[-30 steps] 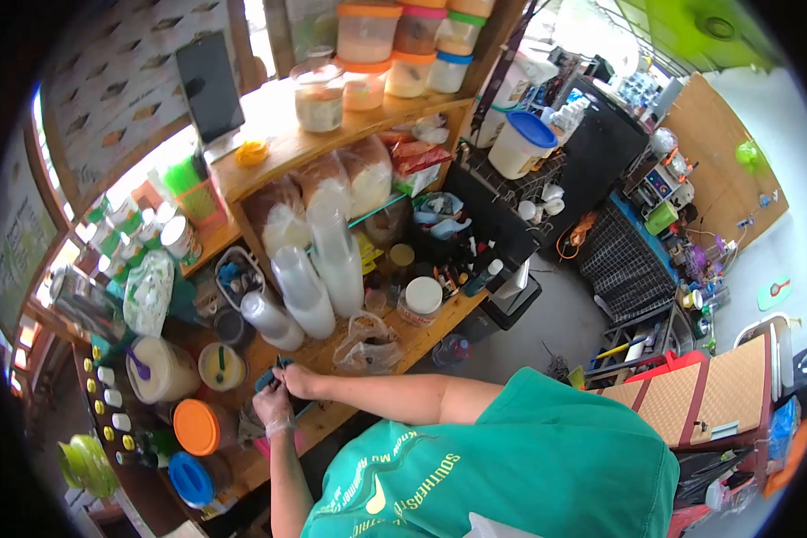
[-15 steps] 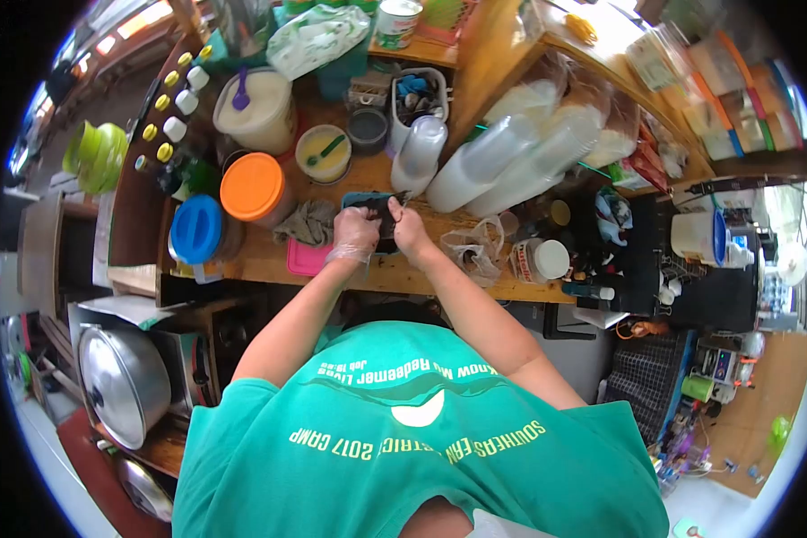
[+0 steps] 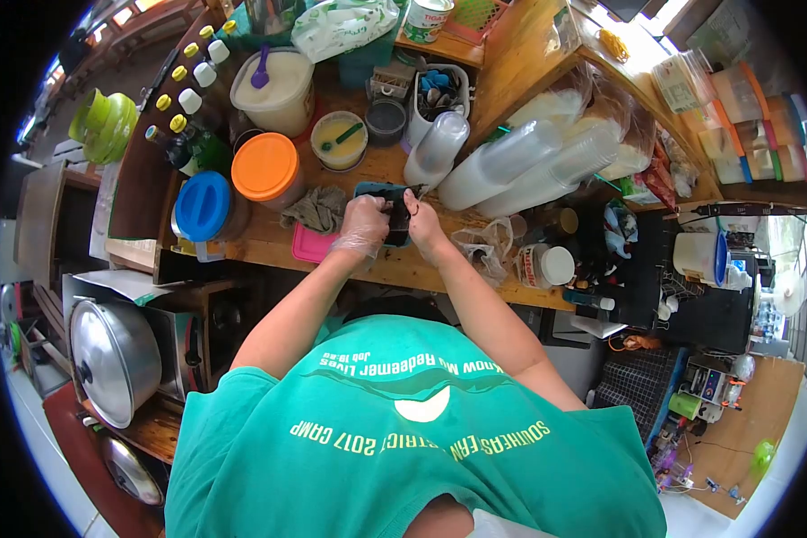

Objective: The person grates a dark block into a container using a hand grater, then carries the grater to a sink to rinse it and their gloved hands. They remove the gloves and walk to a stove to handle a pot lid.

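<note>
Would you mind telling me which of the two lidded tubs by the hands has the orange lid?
The orange-lidded tub is the one nearer the gloved left hand, beside the crumpled cloth; the blue-lidded tub sits farther out.

I count two hands, left (image 3: 364, 222) and right (image 3: 424, 221), over one dark tray (image 3: 394, 213). On my surface (image 3: 403, 266): one orange lid (image 3: 264, 167), one blue lid (image 3: 203, 205), one white tub (image 3: 276, 88), one rag (image 3: 317, 208), three cup stacks (image 3: 520, 161).

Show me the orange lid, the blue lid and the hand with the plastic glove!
orange lid (image 3: 264, 167), head view, middle of its top.
blue lid (image 3: 203, 205), head view, middle of its top.
left hand (image 3: 365, 222), head view, back of the gloved hand.
</note>
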`<state>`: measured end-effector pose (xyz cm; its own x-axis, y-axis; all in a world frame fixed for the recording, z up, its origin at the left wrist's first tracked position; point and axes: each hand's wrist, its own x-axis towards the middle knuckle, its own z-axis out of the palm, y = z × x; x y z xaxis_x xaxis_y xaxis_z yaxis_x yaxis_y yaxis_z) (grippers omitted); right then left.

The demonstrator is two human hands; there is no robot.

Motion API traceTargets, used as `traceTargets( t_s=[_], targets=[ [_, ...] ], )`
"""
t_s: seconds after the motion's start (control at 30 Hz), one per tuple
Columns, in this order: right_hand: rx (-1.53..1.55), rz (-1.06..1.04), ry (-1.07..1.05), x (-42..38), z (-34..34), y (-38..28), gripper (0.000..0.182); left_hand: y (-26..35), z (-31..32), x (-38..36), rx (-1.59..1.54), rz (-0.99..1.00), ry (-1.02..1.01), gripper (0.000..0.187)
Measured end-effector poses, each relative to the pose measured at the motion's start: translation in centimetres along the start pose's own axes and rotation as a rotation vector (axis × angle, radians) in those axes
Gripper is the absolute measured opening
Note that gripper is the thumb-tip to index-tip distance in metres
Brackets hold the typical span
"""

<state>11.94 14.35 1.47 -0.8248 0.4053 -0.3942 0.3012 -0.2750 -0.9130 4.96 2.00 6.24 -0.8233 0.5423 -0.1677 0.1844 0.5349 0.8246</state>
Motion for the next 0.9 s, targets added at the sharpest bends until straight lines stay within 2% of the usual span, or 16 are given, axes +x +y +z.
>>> traceTargets(
  t_s=[0.17,0.23,0.33,0.53,0.67,0.73,0.77,0.83,0.9],
  targets=[
    [0.025,0.004,0.003,-0.6,0.3,-1.0,0.059,-2.7,1.1,0.4,0.1,0.105,0.09,0.013],
    [0.05,0.041,-0.006,0.4,-0.2,0.5,0.059,-1.1,0.4,-0.2,-0.084,-0.027,0.072,0.012],
    [-0.006,0.024,0.027,-1.3,0.5,-2.0,0.059,-0.1,0.6,-0.4,-0.126,0.047,0.094,0.011],
    [-0.007,0.021,0.026,-0.6,0.3,-1.1,0.06,-2.4,1.1,0.0,-0.111,0.023,0.077,0.012],
    [-0.04,0.014,0.054,-1.2,0.6,-1.7,0.061,-0.5,0.9,-0.4,-0.233,0.013,0.065,0.011],
    [0.007,0.04,0.069,-1.2,0.6,-1.8,0.062,0.1,0.4,-0.6,-0.293,-0.137,0.02,0.015],
    [0.006,0.038,0.065,-1.0,0.3,-1.7,0.062,-0.6,0.3,-0.2,-0.293,-0.137,0.025,0.015],
    [0.061,0.091,-0.067,-0.6,-0.5,-1.2,0.055,-2.6,0.3,0.8,0.16,-0.005,-0.1,0.018],
    [0.02,0.022,-0.012,-1.6,0.8,-2.7,0.06,-2.3,-0.1,0.9,0.225,0.018,-0.149,0.018]
  ],
)
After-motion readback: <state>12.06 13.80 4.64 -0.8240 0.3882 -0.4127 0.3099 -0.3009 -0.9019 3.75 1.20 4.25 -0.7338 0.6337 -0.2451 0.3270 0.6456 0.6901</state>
